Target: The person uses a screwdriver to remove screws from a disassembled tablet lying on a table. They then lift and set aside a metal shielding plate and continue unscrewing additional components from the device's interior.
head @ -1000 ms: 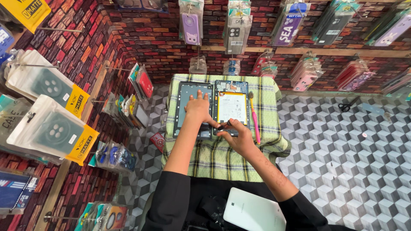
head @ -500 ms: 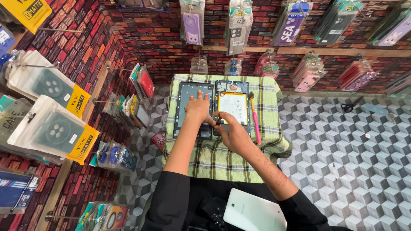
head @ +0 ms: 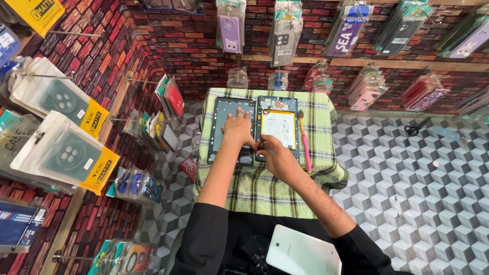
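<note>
Fingertips first: my left hand [head: 238, 127] lies flat and spread on the dark screen panel [head: 232, 130], pressing it down rather than grasping it. My right hand [head: 274, 155] curls at the near edge of the opened tablet body [head: 277, 127], right beside the panel. Its fingertips look pinched there, but I cannot tell whether they hold a small tool or part.

Both pieces lie side by side on the green checked cloth [head: 265, 191], at the far middle of the small table. A pink brush [head: 304, 140] lies just right of the tablet body.

I judge the main risk to be at the seam between the two halves. If any cable joins them, a slip of my left palm could shift the panel and strain it. Hard pressure on the panel could also crack it. The cloth could bunch under my wrists.

A white tablet back cover [head: 303, 252] rests on my lap, near.

Flat clear pouches with yellow corner labels [head: 66, 153] hang on the brick wall at left. On the far wall hangs a purple case pack [head: 230, 23], with pink case packs [head: 364, 91] lower to the right.
</note>
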